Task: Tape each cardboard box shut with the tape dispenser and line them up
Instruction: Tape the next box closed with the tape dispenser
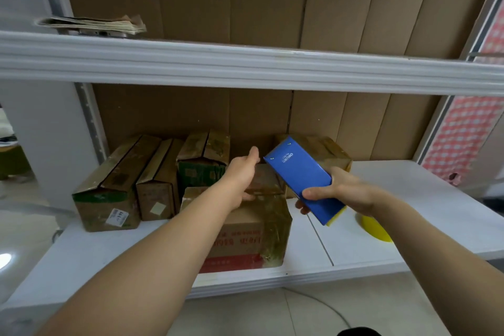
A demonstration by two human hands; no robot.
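At mid-frame, the right hand (341, 194) is wrapping its grip around the blue tape dispenser (302, 180); the left hand (242, 169) is reaching, fingers spread, over the front cardboard box (245, 229). Likely light, stiff; best held by its sides.

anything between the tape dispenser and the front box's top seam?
Nothing separate. The right hand holds the blue tape dispenser above and right of the front box; only the left hand, reaching over that box's top, lies near the path.

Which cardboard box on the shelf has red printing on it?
The front box, under the left hand, alone shows red lettering; the back-row boxes show green print or plain brown.
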